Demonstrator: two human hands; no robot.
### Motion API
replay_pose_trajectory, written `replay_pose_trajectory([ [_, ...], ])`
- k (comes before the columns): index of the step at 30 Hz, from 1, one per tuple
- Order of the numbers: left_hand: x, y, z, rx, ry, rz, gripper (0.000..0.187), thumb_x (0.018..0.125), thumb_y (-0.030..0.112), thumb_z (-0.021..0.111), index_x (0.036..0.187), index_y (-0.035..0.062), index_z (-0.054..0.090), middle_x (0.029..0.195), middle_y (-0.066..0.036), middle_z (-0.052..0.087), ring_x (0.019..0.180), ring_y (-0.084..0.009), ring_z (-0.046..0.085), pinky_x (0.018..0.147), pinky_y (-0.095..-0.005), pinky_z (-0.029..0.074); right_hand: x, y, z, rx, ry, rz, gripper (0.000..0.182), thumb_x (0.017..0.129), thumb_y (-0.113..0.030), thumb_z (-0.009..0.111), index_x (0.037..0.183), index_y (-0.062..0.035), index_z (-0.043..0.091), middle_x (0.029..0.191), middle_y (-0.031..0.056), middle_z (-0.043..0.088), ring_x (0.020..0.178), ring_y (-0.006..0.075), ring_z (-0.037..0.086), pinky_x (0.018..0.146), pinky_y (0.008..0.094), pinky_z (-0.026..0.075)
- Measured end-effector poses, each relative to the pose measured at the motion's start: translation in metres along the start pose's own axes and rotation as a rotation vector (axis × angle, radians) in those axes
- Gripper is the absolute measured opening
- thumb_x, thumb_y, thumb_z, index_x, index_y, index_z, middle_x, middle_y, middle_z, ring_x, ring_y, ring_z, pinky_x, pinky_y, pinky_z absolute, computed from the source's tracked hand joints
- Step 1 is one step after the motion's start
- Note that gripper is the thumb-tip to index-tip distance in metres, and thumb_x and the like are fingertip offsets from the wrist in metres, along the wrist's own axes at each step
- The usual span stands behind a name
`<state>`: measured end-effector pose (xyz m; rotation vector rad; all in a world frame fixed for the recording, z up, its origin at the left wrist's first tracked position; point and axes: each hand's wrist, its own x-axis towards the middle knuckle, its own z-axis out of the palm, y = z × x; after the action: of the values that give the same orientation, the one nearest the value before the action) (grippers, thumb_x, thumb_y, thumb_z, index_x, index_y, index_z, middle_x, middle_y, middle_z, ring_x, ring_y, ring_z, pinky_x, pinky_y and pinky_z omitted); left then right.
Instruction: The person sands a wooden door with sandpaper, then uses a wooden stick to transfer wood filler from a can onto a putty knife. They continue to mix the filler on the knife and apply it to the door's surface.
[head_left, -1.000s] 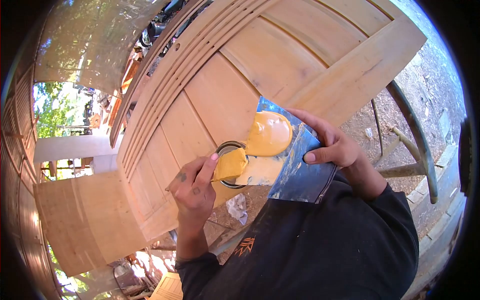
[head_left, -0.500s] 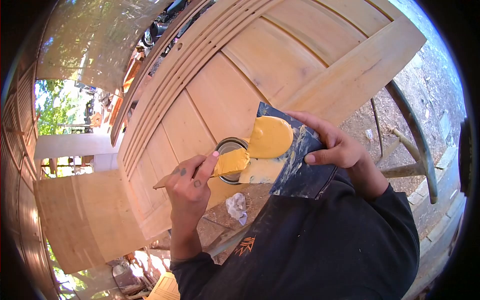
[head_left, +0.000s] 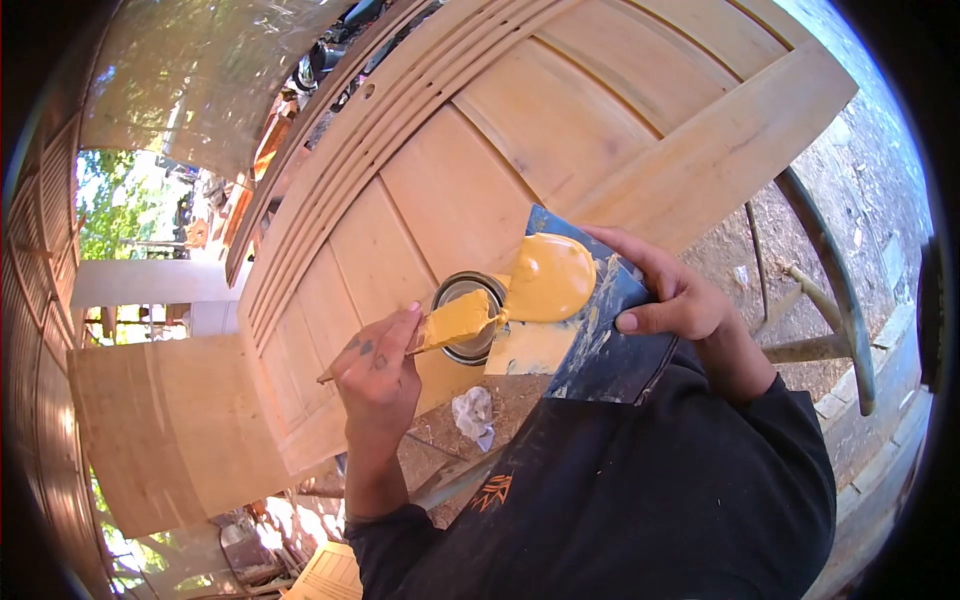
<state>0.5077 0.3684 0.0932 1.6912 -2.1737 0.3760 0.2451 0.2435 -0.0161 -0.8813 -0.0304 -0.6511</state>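
Note:
My left hand [head_left: 375,365] is closed around a putty knife [head_left: 452,328], its flat end thickly coated with yellow putty. A thin string of putty runs from its tip to the dark flat board [head_left: 610,350] that my right hand [head_left: 685,300] grips, thumb on top. On that board lies a smooth, rounded mound of yellow putty [head_left: 552,278], with a thinner smear below it. Under the knife stands an open round can [head_left: 455,292], partly hidden by knife and board. The can rests on a panelled wooden door [head_left: 450,185].
The door lies raised above the ground, with a curved support leg [head_left: 830,270] at the right. A crumpled white wad [head_left: 474,415] shows below the door's edge. A plywood sheet [head_left: 170,430] is at the left. Sunlit ground [head_left: 810,225] lies to the right.
The putty knife has drawn slightly left, away from the mound, and a string of putty now stretches between them. The board has shifted a little right in view.

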Motion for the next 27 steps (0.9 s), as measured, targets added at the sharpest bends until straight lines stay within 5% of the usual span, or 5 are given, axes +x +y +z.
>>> replay_pose_trajectory([
  [27,-0.0042,-0.0014,0.0066,0.149,-0.110,-0.035,0.039,0.069,-0.014,0.057,0.105,0.0015,0.063,0.087,-0.014,0.067,0.078,-0.0277,0.066,0.068,-0.0339,0.052,0.0023,0.0021,0.0079,0.017,0.031,-0.013,0.078,0.077,0.008,0.059,0.142,0.0009,0.019,0.137,0.0121,0.039,0.122,0.0160,0.042,0.104,0.0311,0.032],
])
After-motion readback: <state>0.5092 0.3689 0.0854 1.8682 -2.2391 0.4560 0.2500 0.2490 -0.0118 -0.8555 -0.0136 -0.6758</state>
